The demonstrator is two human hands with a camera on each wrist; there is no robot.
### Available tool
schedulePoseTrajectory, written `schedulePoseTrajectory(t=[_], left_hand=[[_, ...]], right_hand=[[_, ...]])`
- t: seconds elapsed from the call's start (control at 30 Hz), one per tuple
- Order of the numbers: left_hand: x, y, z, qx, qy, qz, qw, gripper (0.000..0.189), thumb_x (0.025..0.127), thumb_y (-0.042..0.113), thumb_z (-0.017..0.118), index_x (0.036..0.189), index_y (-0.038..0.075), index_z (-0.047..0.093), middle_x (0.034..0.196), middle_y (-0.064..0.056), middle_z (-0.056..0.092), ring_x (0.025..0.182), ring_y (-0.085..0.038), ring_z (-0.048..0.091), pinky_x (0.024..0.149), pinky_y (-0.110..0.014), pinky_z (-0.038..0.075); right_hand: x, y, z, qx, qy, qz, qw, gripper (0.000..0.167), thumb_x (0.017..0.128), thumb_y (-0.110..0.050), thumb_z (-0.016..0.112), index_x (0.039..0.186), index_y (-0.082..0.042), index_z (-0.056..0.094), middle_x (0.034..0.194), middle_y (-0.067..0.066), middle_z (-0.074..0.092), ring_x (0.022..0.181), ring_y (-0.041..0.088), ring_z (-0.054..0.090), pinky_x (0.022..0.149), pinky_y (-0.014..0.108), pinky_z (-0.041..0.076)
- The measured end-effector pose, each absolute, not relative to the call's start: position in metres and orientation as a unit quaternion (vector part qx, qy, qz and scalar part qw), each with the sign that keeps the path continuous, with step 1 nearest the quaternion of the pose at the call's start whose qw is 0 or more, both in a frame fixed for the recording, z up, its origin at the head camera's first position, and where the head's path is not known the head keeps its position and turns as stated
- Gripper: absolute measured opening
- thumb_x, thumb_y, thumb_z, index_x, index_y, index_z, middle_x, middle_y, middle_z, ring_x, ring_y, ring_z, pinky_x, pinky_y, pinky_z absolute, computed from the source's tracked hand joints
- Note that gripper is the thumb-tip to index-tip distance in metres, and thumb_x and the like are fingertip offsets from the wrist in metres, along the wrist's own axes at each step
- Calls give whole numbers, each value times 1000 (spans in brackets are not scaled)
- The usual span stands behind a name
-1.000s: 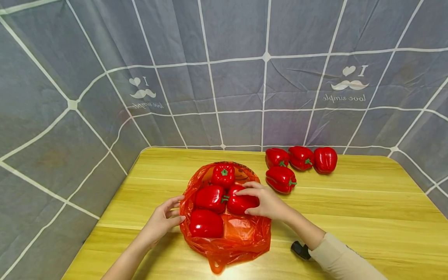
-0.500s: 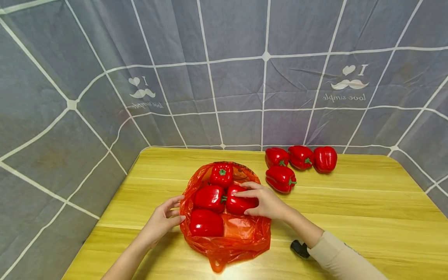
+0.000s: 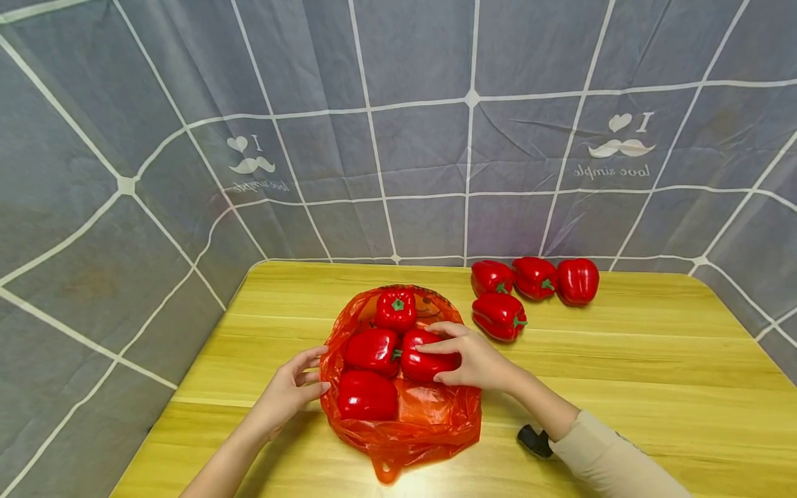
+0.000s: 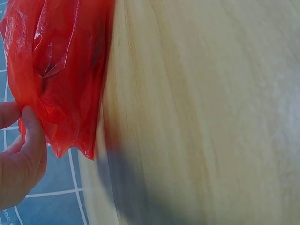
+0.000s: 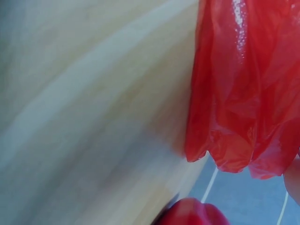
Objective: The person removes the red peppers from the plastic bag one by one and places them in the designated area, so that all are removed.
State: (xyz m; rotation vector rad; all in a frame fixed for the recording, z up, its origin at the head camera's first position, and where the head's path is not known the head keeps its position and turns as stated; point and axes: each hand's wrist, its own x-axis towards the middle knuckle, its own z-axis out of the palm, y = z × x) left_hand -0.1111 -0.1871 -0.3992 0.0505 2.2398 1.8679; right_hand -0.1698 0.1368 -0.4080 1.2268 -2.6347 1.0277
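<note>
A red plastic bag (image 3: 423, 439) stands wide open in the middle of the table in the head view. Inside it lie several red bell peppers: one at the back (image 3: 396, 312) with its green stem up, one at centre left (image 3: 371, 351), one at front left (image 3: 367, 395). My right hand (image 3: 473, 356) reaches over the bag's right rim and grips a fourth bell pepper (image 3: 418, 360), its stem pointing left at its neighbour. On the left side, my left hand (image 3: 292, 384) pinches the bag's rim between thumb and fingers, as the left wrist view also shows.
Several more red bell peppers (image 3: 498, 316) lie grouped at the back right of the wooden table (image 3: 654, 373). A small black object (image 3: 533, 441) sits partly under the right forearm. A grey curtain with white lines (image 3: 429, 152) hangs behind the table.
The pepper under my right hand has shifted slightly left, closer against its neighbour. My left hand has stayed at the bag's rim.
</note>
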Motion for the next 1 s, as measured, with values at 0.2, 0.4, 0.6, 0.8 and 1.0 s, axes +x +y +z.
schedulePoseTrajectory(t=[0.2, 0.4, 0.6, 0.8, 1.0], left_hand=[[-111, -187, -400, 14, 767, 632, 108, 56, 82, -9, 59, 135, -4, 40, 124, -25, 45, 105, -33, 56, 75, -31, 53], [-110, -187, -401, 12, 767, 633, 104, 57, 82, -9, 60, 135, -4, 40, 125, -26, 45, 105, -32, 56, 75, -31, 53], [-110, -186, -401, 9, 768, 632, 103, 57, 82, -8, 60, 135, -4, 40, 125, -25, 45, 104, -32, 56, 75, -30, 52], [-110, -188, -402, 23, 766, 633, 108, 58, 82, -8, 60, 136, -6, 38, 125, -27, 44, 105, -33, 56, 75, -30, 53], [-110, -190, -401, 33, 764, 635, 110, 58, 83, -7, 59, 136, -7, 36, 126, -28, 44, 106, -34, 56, 76, -30, 53]], right_hand=[[-167, 138, -405, 392, -859, 330, 17, 46, 71, -19, 80, 115, -18, 68, 129, 10, 52, 117, 28, 47, 92, 46, 44], [-162, 139, -400, 387, -854, 346, 14, 46, 71, -18, 80, 116, -17, 68, 129, 11, 51, 118, 28, 46, 92, 46, 44], [-158, 141, -394, 386, -852, 352, 18, 47, 70, -18, 80, 115, -18, 68, 129, 9, 51, 117, 28, 46, 90, 45, 45], [-156, 143, -390, 389, -849, 356, 24, 47, 70, -18, 80, 115, -18, 68, 128, 8, 51, 116, 27, 47, 88, 43, 46], [-155, 144, -384, 396, -847, 352, 40, 46, 70, -18, 80, 115, -17, 68, 127, 7, 52, 114, 27, 49, 88, 42, 47]])
